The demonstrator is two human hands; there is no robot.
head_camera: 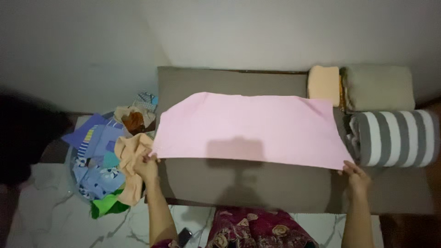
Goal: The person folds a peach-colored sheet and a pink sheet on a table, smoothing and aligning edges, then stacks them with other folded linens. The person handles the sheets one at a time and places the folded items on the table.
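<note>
With the left hand [146, 166] and right hand [354, 176] each pinching a near corner of the pink cloth [248, 128] spread flat across the brown cushion [257, 188], the person does best to keep the near edge taut and level.

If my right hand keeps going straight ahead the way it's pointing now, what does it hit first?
Most likely the grey and white striped roll. The right hand pinches the pink cloth's near corner, fingers pointing up and away, and the roll lies just beyond; depth is uncertain.
</note>
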